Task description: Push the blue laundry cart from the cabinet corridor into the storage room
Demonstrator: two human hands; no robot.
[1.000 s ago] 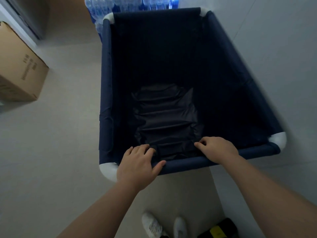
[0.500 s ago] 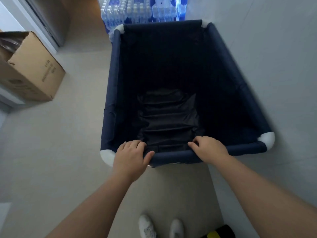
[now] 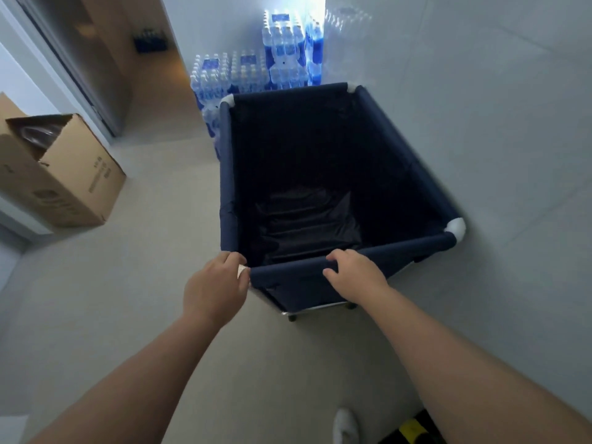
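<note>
The blue laundry cart [image 3: 413,174] stands in front of me, a dark navy fabric bin with white corner joints, its right side close along the white wall. Dark crumpled fabric lies at its bottom. My left hand [image 3: 214,288] is closed over the cart's near left corner. My right hand [image 3: 355,275] grips the near top rail, a little right of the corner. The cart's far edge sits right against stacked packs of water bottles [image 3: 256,75]. A small wheel shows under the near side.
An open cardboard box [image 3: 61,174] sits on the floor to the left, by a doorway. A corridor opening lies beyond the bottles at upper left. The white wall [image 3: 496,123] runs along the right. My shoe [image 3: 344,426] and a black-and-yellow object [image 3: 413,429] are at the bottom.
The cart has moved farther from me, toward the bottle stack. My left hand slid from the near rail to the near left corner. My arms are stretched out further.
</note>
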